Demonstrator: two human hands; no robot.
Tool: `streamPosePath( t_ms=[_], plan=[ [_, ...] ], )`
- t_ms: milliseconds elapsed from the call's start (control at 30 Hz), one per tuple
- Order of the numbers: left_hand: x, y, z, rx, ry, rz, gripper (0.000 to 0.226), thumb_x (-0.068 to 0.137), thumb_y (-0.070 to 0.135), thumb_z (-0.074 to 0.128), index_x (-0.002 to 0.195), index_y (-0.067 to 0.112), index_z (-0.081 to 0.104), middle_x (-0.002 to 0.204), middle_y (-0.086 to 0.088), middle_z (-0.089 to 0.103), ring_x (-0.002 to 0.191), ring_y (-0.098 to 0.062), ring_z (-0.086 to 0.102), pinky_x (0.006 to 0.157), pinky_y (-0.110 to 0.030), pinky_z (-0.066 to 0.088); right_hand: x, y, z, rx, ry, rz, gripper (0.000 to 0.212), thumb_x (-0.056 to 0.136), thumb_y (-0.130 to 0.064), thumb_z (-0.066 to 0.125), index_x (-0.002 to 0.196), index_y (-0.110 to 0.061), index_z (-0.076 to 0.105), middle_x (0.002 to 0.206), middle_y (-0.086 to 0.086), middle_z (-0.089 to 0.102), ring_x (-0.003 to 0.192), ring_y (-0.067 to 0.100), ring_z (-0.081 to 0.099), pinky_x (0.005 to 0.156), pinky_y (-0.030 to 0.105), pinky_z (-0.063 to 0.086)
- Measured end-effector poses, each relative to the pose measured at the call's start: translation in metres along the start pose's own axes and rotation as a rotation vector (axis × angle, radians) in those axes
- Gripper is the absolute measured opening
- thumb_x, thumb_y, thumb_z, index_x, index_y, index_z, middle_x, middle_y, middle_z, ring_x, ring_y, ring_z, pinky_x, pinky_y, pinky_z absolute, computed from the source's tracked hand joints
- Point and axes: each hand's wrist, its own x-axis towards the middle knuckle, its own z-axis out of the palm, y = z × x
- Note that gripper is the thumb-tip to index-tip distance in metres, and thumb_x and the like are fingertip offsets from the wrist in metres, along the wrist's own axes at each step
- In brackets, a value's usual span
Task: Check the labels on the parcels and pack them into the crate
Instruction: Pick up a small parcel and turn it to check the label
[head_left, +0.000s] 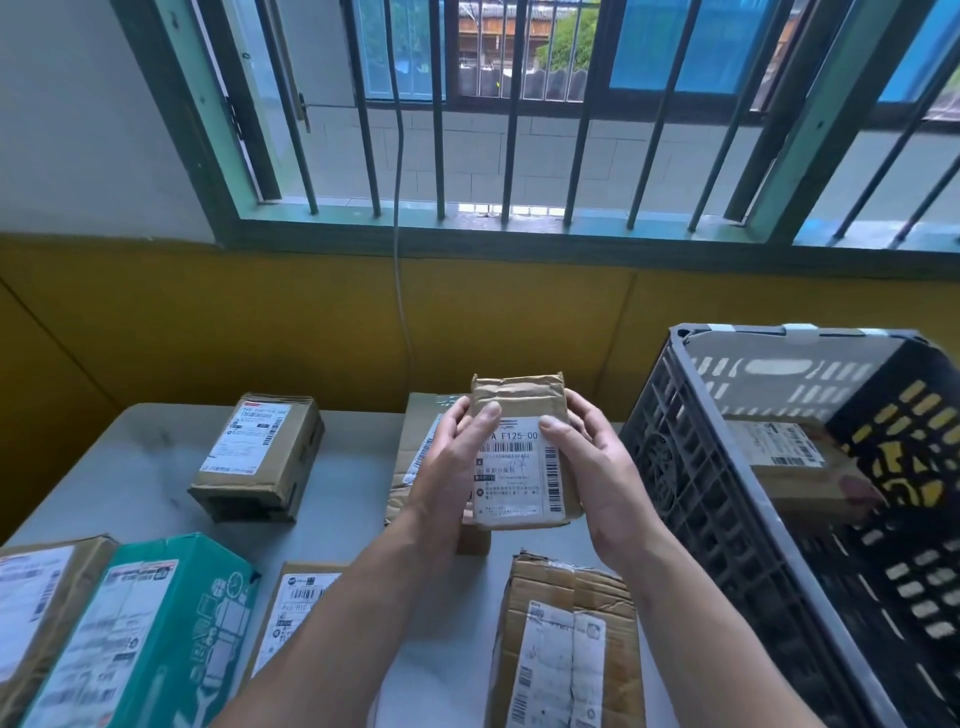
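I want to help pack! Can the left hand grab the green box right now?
Probably not yet. The left hand and the right hand are both holding the small brown parcel up. The green box lies near on the table, nothing covering it, so it looks easy once that hand is free.
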Motion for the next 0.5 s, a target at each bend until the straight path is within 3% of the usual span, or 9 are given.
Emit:
streamPosePath(
  t_ms=[100,233,300,400,500],
  plan=[
    [0.001,0.004,0.002,0.014,0.015,-0.017,0.048,0.102,0.031,0.059,0.146,0.017,0.045,0.129,-0.020,0.068,0.117,-0.040,0.068,0.103,-0.062,0.051,-0.001,0.003,0.002,0.002,-0.001,0.004,0.055,0.097,-0.026,0.062,0.148,-0.028,0.043,0.135,0.000,0.063,0.115,0.020,0.068,0.097,0.052,0.056],
    [0.000,0.003,0.002,0.047,0.026,0.014,0.052,0.101,0.027,0.060,0.149,0.023,0.040,0.131,-0.014,0.067,0.117,-0.035,0.068,0.102,-0.058,0.053,0.003,-0.003,0.002,-0.054,-0.013,0.007,0.063,0.093,-0.042,0.062,0.151,-0.028,0.039,0.136,0.001,0.063,0.113,0.013,0.067,0.086,0.031,0.057],
    [-0.002,0.000,0.003,0.067,0.017,0.027,0.056,0.100,0.028,0.062,0.151,0.027,0.039,0.132,-0.009,0.066,0.115,-0.032,0.070,0.101,-0.057,0.054,0.005,-0.006,0.003,-0.067,-0.010,0.020,0.062,0.095,-0.043,0.061,0.150,-0.028,0.038,0.136,0.004,0.063,0.114,0.017,0.068,0.092,0.037,0.057],
    [-0.001,-0.002,0.003,0.084,0.003,0.039,0.067,0.091,0.040,0.068,0.150,0.030,0.037,0.133,-0.012,0.064,0.113,-0.033,0.070,0.098,-0.057,0.056,0.006,-0.007,0.003,-0.061,0.008,0.017,0.053,0.097,-0.037,0.061,0.146,-0.024,0.045,0.130,0.011,0.066,0.112,0.025,0.069,0.097,0.046,0.056],
    [0.000,0.001,0.003,0.093,0.023,-0.002,0.080,0.081,0.058,0.065,0.150,0.031,0.035,0.133,-0.019,0.064,0.116,-0.039,0.068,0.101,-0.066,0.050,0.004,-0.005,0.004,-0.061,0.008,-0.005,0.050,0.096,-0.033,0.063,0.144,-0.027,0.047,0.128,0.009,0.066,0.111,0.025,0.069,0.088,0.037,0.058]
  ],
)
